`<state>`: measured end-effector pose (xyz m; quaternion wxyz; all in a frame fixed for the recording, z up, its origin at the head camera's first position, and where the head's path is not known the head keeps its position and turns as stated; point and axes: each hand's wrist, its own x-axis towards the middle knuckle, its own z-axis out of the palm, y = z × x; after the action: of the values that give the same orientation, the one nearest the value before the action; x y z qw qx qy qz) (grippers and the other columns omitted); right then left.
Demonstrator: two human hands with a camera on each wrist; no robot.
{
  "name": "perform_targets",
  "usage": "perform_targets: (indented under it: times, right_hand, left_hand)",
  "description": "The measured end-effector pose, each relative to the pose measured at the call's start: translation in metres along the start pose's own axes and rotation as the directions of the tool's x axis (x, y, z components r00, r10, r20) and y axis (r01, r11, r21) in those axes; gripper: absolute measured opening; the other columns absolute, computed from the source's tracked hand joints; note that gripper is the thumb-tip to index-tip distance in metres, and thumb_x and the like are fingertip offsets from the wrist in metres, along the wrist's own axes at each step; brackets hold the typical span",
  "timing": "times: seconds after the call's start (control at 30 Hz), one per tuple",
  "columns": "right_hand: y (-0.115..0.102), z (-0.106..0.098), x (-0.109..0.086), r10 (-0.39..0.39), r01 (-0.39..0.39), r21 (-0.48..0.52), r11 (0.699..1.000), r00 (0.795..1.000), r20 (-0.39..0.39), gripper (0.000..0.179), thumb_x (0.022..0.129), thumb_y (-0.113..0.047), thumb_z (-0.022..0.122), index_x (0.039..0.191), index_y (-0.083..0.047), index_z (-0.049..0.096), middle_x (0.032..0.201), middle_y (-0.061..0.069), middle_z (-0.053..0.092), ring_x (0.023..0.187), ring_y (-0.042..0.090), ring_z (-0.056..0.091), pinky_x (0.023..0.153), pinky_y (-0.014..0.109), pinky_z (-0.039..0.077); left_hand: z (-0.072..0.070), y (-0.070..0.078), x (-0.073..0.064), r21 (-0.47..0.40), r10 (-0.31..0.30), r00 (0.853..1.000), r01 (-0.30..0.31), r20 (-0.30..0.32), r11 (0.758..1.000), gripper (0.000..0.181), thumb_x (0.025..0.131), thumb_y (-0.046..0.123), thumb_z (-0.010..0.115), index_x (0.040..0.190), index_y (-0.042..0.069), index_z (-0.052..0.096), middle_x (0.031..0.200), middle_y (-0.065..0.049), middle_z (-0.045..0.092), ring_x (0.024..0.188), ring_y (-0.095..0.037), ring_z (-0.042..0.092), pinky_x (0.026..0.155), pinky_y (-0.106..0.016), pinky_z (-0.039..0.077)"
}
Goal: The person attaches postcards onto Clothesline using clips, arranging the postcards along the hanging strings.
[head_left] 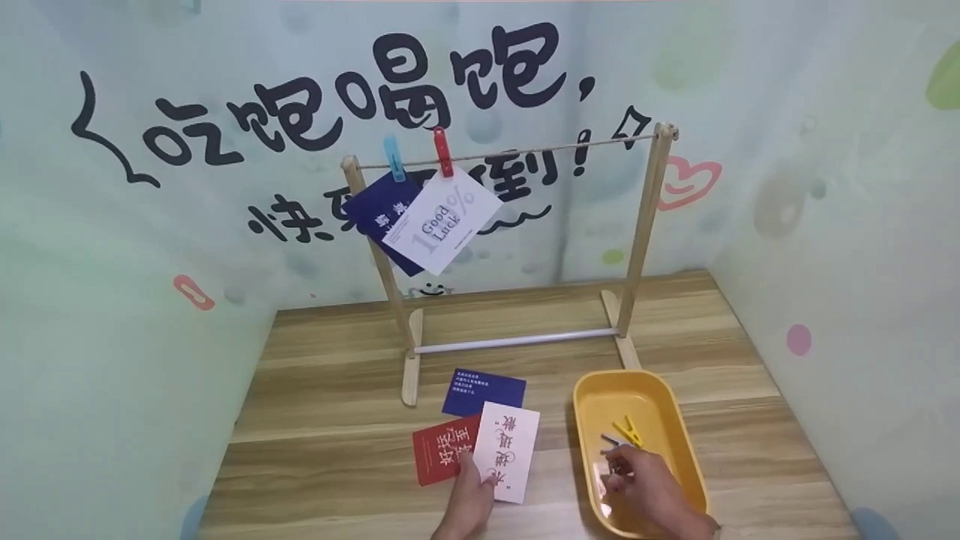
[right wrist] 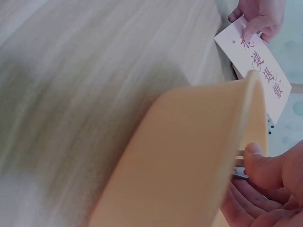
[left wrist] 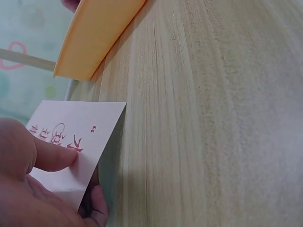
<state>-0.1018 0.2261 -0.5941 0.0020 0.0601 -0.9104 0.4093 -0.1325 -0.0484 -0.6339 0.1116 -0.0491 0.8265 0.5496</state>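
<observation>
My left hand [head_left: 471, 487] pinches a white card [head_left: 517, 442] with red lettering, thumb on its face and fingers beneath, as the left wrist view also shows. Behind it on the table lie a red card [head_left: 435, 452] and a dark blue card [head_left: 487, 388]. Over the yellow tray [head_left: 694, 472], my right hand [head_left: 649, 480] is bent with its fingertips inside. Between its thumb and fingers, the right wrist view shows a greyish clothespin [right wrist: 240, 173], partly hidden by the tray wall. A yellow clothespin [head_left: 628, 433] lies in the tray just beyond the fingertips.
Behind the cards stands a wooden frame [head_left: 639, 240] with a string [head_left: 540, 149] across its top. A light blue clothespin [head_left: 393, 157] and a red clothespin [head_left: 442, 154] hold a blue card [head_left: 367, 202] and a white "Good Luck" card [head_left: 450, 217] there.
</observation>
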Motion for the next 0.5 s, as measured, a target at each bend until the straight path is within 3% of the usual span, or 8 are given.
perform_targets:
  times: [0.2, 0.4, 0.5]
  right_hand:
    - [-0.009, -0.004, 0.003, -0.071, 0.067, -0.046, 0.997, 0.993, -0.096, 0.026, 0.072, 0.000, 0.085, 0.090, -0.001, 0.066, 0.089, 0.009, 0.066, 0.077, 0.024, 0.071, 0.066, 0.025, 0.059]
    - [-0.021, -0.007, 0.008, -0.081, 0.069, -0.093, 0.993, 0.987, -0.139, 0.027, 0.072, 0.007, 0.081, 0.093, -0.003, 0.068, 0.089, 0.004, 0.067, 0.081, 0.022, 0.070, 0.070, 0.025, 0.059]
    - [-0.026, -0.010, 0.011, -0.101, 0.081, -0.132, 0.988, 0.984, -0.149, 0.028, 0.073, 0.007, 0.081, 0.093, -0.007, 0.067, 0.086, 0.001, 0.066, 0.080, 0.019, 0.070, 0.072, 0.028, 0.059]
  left_hand:
    - [-0.002, 0.003, 0.001, 0.006, 0.028, 1.000, -0.028, -0.006, 1.000, 0.052, 0.093, -0.006, 0.053, 0.140, -0.012, 0.031, 0.135, -0.031, 0.050, 0.136, -0.047, 0.043, 0.117, -0.061, 0.029]
    - [-0.007, 0.008, 0.003, -0.001, 0.058, 0.997, -0.059, -0.050, 0.998, 0.038, 0.093, -0.005, 0.055, 0.128, -0.005, 0.038, 0.127, -0.025, 0.056, 0.131, -0.042, 0.049, 0.115, -0.059, 0.033]
    - [-0.009, 0.011, 0.004, -0.006, 0.063, 0.997, -0.063, -0.055, 0.998, 0.048, 0.095, -0.003, 0.054, 0.138, -0.009, 0.034, 0.139, -0.031, 0.048, 0.140, -0.047, 0.039, 0.119, -0.061, 0.026]
